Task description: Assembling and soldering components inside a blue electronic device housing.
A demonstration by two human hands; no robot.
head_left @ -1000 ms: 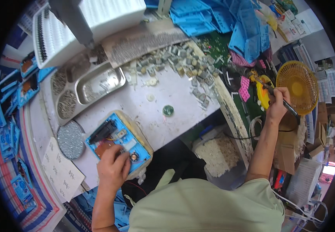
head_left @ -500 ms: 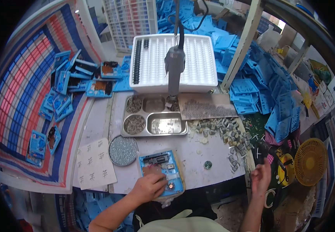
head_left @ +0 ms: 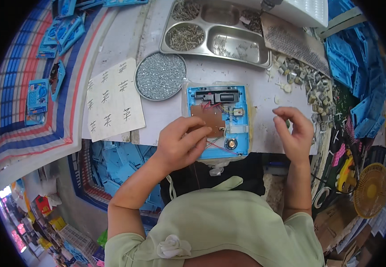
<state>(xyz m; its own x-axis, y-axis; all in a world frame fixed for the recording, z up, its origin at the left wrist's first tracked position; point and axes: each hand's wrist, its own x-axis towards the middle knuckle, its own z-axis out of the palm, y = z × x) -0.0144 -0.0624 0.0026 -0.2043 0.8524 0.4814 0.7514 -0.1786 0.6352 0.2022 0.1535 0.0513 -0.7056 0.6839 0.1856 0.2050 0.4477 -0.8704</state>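
Note:
A blue plastic casing (head_left: 241, 149) lies with its inside up at the table's near edge, on clear plastic wrapping. It holds a brown circuit board (head_left: 208, 119), a black compartment (head_left: 222, 96), thin red wires and a small round metal part (head_left: 231, 143). My left hand (head_left: 181, 144) rests over the casing's left side, fingers bent together with their tips at the board; its thumb and anything pinched are hidden. A thin dark wire (head_left: 196, 174) hangs below it. To the right, my right hand (head_left: 297, 138) is raised apart from the casing, thumb and forefinger parted, holding nothing visible.
Left of the casing are a round dish of small metal pieces (head_left: 161, 75) and a marked paper sheet (head_left: 113, 104). Beyond stands a steel compartment tray (head_left: 228, 29) with screws. Small motor-like parts (head_left: 315, 89) lie heaped at right. A yellow fan (head_left: 371, 189) stands lower right.
The view has tilted down and nearer the casing. My right hand has come in from beyond the table's right side toward the casing. My left hand stays at the casing.

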